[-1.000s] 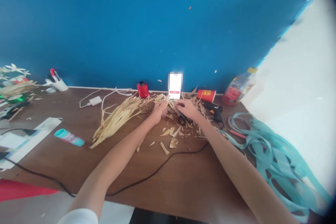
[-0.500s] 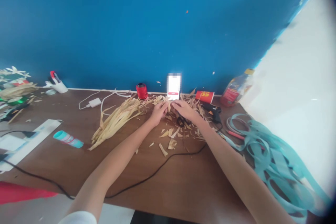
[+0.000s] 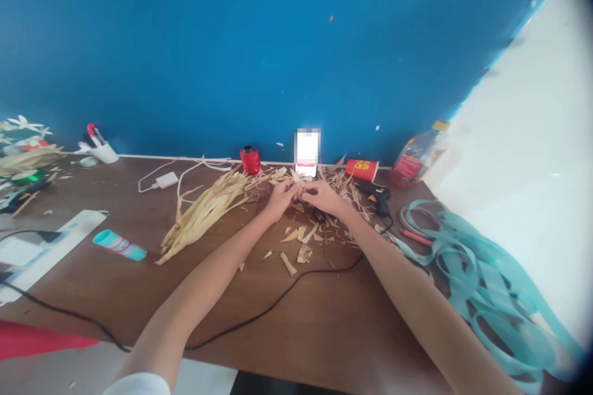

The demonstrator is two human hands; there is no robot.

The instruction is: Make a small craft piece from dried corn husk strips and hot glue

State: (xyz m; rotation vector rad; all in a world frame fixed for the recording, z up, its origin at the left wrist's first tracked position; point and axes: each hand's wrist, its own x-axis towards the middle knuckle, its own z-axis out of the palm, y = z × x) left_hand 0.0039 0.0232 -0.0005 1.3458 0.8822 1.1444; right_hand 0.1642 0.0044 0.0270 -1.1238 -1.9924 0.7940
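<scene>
My left hand (image 3: pixel 281 199) is closed on a small piece of dried husk (image 3: pixel 298 182) in front of a lit phone (image 3: pixel 306 151). From the right, my right hand (image 3: pixel 323 195) pinches at the same piece, its fingertips close to the left ones. Husk scraps (image 3: pixel 304 253) lie scattered below and around both hands. A bundle of long pale husks (image 3: pixel 204 213) rests to the left. Dark scissors, mostly hidden, show under my right hand.
A glue gun (image 3: pixel 377 197), red cup (image 3: pixel 362 169), bottle (image 3: pixel 414 157) and teal ribbon coils (image 3: pixel 491 284) stand or lie right. Leftward are a red roll (image 3: pixel 251 160), charger (image 3: pixel 165 180), blue tube (image 3: pixel 119 245) and power strip (image 3: pixel 69 244). A black cable (image 3: pixel 273 305) crosses the brown table (image 3: pixel 324 333).
My right hand has shifted slightly down and closer to my left hand, with its fingers lower at the piece. My left hand has barely moved.
</scene>
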